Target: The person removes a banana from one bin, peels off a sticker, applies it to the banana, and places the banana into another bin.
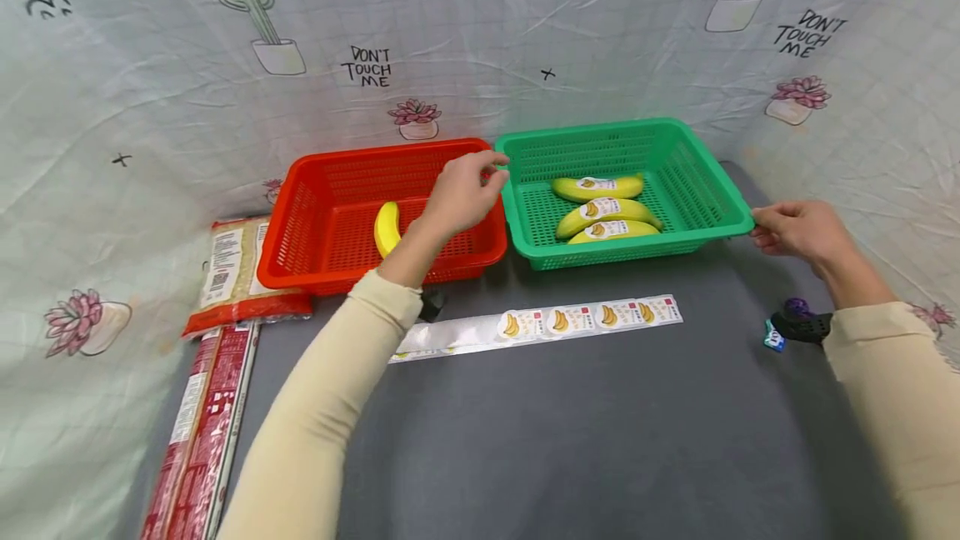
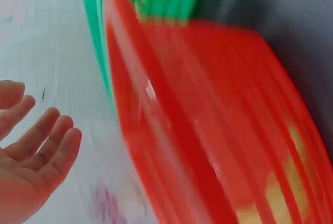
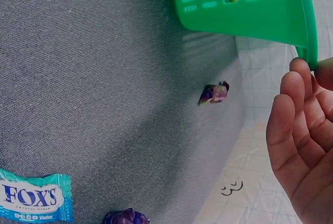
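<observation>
My right hand pinches the near right corner of the rim of a green basket between thumb and fingers; the right wrist view shows the grip on the green rim. Inside it lie several bananas with banana-picture labels. My left hand is over the right end of a red basket, with loosely bent fingers and nothing in them. In the left wrist view its fingers are apart from the red basket. One yellow banana, partly behind my left forearm, lies in the red basket.
A strip of banana stickers lies in front of the baskets, partly behind my left sleeve. Left are a bag of grain and long red packets. A Fox's candy and purple-wrapped candies lie at the right.
</observation>
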A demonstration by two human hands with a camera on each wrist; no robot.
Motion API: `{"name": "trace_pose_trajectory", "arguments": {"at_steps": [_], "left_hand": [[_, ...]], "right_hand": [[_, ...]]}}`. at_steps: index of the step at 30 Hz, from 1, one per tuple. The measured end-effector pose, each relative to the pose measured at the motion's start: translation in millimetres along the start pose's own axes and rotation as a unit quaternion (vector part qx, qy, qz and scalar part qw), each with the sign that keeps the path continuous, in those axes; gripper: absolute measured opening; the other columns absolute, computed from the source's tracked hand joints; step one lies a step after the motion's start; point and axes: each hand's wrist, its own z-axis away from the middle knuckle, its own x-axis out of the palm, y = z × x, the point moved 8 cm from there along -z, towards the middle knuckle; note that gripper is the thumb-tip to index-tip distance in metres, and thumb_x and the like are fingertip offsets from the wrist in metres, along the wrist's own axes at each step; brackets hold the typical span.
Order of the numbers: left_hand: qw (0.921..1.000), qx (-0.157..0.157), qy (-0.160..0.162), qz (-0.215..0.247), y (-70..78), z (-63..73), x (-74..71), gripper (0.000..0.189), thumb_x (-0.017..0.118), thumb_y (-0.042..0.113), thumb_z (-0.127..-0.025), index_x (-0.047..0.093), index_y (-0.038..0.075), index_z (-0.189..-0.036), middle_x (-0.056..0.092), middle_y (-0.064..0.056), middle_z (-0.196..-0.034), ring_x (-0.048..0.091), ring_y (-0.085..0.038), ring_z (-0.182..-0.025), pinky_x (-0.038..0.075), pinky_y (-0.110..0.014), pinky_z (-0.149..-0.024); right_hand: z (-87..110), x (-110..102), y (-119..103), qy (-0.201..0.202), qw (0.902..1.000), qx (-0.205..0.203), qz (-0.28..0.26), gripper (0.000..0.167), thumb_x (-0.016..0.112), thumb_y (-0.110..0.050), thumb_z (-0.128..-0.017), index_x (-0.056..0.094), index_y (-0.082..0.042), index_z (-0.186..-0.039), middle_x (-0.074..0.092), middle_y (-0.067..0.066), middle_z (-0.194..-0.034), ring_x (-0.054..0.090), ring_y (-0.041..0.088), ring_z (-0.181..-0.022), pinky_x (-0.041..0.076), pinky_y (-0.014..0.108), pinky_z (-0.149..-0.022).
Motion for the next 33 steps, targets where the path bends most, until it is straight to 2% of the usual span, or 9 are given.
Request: {"name": "trace_pose_trajectory", "arguments": {"at_steps": [4,7,12,16,20,23,25,28,33], "left_hand": [[0.9989,-0.028,0.031,-0.019,-37.7,37.9,-51.6,0.040,0.056,0.028,-0.104,0.061,0.012,-0.140,0.066,-0.011,-0.134,0.061,-0.029,-0.115,0.050,-0.046,-0.101],[0.9956,-0.059,0.057,-0.045,-70.2,69.1,-87.3,0.042,0.056,0.028,-0.104,0.059,0.010,-0.142,0.063,-0.015,-0.136,0.059,-0.033,-0.118,0.048,-0.051,-0.102],[0.9865,-0.099,0.105,-0.077,-121.5,121.5,-141.3,0.044,0.052,0.029,-0.105,0.059,0.005,-0.140,0.064,-0.022,-0.133,0.060,-0.040,-0.114,0.047,-0.054,-0.094],[0.9769,-0.147,0.127,-0.089,-161.1,158.7,-168.4,0.046,0.049,0.031,-0.105,0.060,0.000,-0.138,0.064,-0.027,-0.131,0.064,-0.044,-0.110,0.049,-0.045,-0.082],[0.9669,-0.207,0.119,-0.089,-194.8,184.7,-174.3,0.050,0.048,0.034,-0.105,0.059,-0.002,-0.138,0.064,-0.030,-0.131,0.066,-0.043,-0.106,0.046,-0.033,-0.073],[0.9644,-0.240,0.095,-0.056,-210.2,194.4,-167.3,0.057,0.047,0.039,-0.105,0.056,-0.005,-0.140,0.065,-0.031,-0.127,0.071,-0.024,-0.088,0.047,-0.023,-0.068],[0.9632,-0.255,0.083,-0.021,-216.0,197.8,-161.8,0.059,0.048,0.040,-0.105,0.055,-0.007,-0.140,0.065,-0.033,-0.124,0.068,-0.006,-0.076,0.050,-0.017,-0.064],[0.9591,-0.270,0.077,0.036,-220.2,201.2,-154.4,0.058,0.053,0.035,-0.105,0.052,-0.010,-0.141,0.063,-0.034,-0.127,0.061,0.010,-0.067,0.053,-0.014,-0.063],[0.9500,-0.287,0.091,0.083,-224.7,204.3,-149.9,0.049,0.059,0.024,-0.104,0.055,-0.011,-0.139,0.066,-0.026,-0.121,0.063,0.012,-0.065,0.056,-0.015,-0.066]], "right_hand": [[0.7,-2.0,-2.9,0.003,0.9999,-0.005,0.015,0.030,0.051,-0.030,-0.107,0.070,-0.007,-0.102,0.065,-0.023,-0.068,0.065,-0.003,-0.066,0.059,0.022,-0.064],[2.1,-3.3,-4.8,0.000,0.9999,-0.004,0.010,0.029,0.050,-0.028,-0.107,0.070,-0.009,-0.099,0.065,-0.023,-0.068,0.065,-0.003,-0.065,0.058,0.021,-0.063],[2.4,-3.2,-4.2,-0.005,1.0000,0.004,0.003,0.027,0.050,-0.030,-0.107,0.070,-0.022,-0.089,0.066,-0.023,-0.068,0.065,-0.002,-0.065,0.058,0.021,-0.063],[1.4,-1.9,-3.8,-0.010,0.9999,0.005,0.008,0.027,0.051,-0.032,-0.107,0.070,-0.022,-0.091,0.066,-0.023,-0.069,0.066,-0.002,-0.067,0.059,0.021,-0.064],[0.6,-1.1,-3.4,-0.017,0.9998,0.002,0.005,0.026,0.051,-0.032,-0.106,0.069,-0.027,-0.088,0.067,-0.023,-0.069,0.066,-0.003,-0.067,0.059,0.021,-0.064],[0.7,-1.1,-2.0,-0.020,0.9998,0.003,-0.001,0.028,0.051,-0.031,-0.106,0.067,-0.033,-0.083,0.067,-0.023,-0.069,0.066,-0.003,-0.066,0.058,0.021,-0.063],[0.7,-0.6,-1.2,-0.022,0.9997,0.003,-0.004,0.030,0.051,-0.031,-0.107,0.066,-0.035,-0.081,0.067,-0.023,-0.069,0.066,-0.003,-0.066,0.058,0.021,-0.063],[0.1,1.2,-0.5,-0.025,0.9997,0.004,-0.008,0.032,0.051,-0.031,-0.106,0.065,-0.038,-0.078,0.067,-0.023,-0.069,0.066,-0.003,-0.065,0.058,0.020,-0.062],[-0.8,3.0,-0.5,-0.023,0.9997,0.003,-0.013,0.034,0.051,-0.030,-0.106,0.065,-0.038,-0.076,0.067,-0.023,-0.068,0.066,-0.003,-0.065,0.058,0.020,-0.062]]}}
